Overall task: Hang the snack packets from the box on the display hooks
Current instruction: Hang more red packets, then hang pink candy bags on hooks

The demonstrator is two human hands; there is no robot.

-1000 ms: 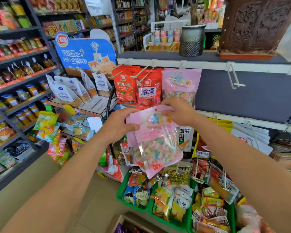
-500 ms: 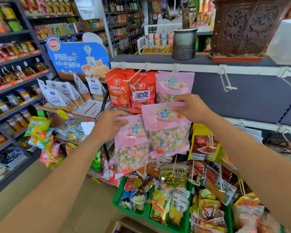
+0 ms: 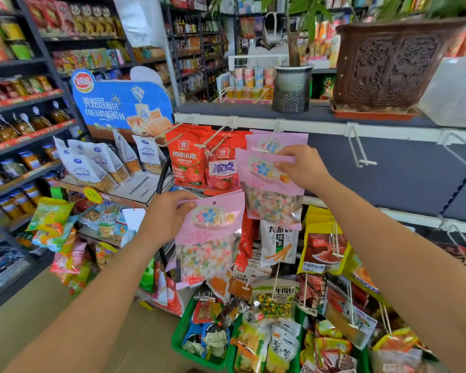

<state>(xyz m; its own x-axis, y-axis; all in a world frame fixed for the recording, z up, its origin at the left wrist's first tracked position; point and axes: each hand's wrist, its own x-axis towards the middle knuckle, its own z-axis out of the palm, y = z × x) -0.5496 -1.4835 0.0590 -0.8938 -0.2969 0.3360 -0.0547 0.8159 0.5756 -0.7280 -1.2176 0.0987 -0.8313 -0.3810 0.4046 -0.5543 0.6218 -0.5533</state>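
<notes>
Hook (image 3: 271, 139) pokes out toward the camera just above the pink packet (image 3: 271, 195) the right hand (image 3: 304, 168) pinches by its top edge, way closer than the 2nd packet (image 3: 207, 238) gripped lower in the left hand (image 3: 167, 218).

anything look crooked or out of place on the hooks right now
Nothing spilled or torn. The pink packet pinched by the right hand sits askew, its top edge slanting across the hung pink packet behind it. Whether its hole is on the hook cannot be told. The left hand holds a spare pink packet lower down.
</notes>
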